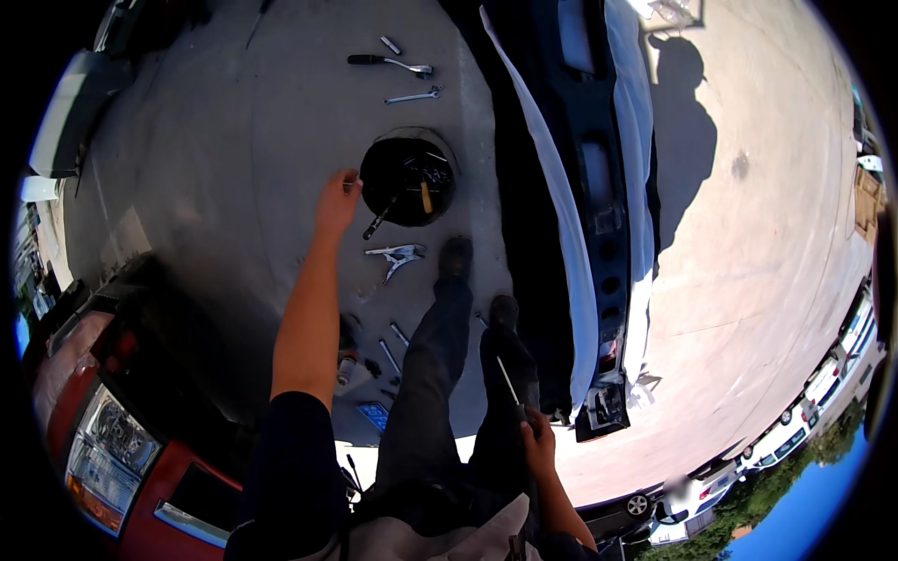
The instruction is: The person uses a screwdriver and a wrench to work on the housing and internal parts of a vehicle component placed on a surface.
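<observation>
My left hand is out beside a round black container, its fingers curled on something small and pale that I cannot make out. The container holds tools, among them a yellow-handled one. Below it lie silver locking pliers. My right hand, near my right leg, grips a screwdriver by its dark handle, long shaft pointing forward. Above the container lie a ratchet, a socket and a wrench.
A long dark bumper with pale strips runs along my right. A red vehicle front with headlamp is at lower left. Several tools lie by my feet. Parked cars line the right rim.
</observation>
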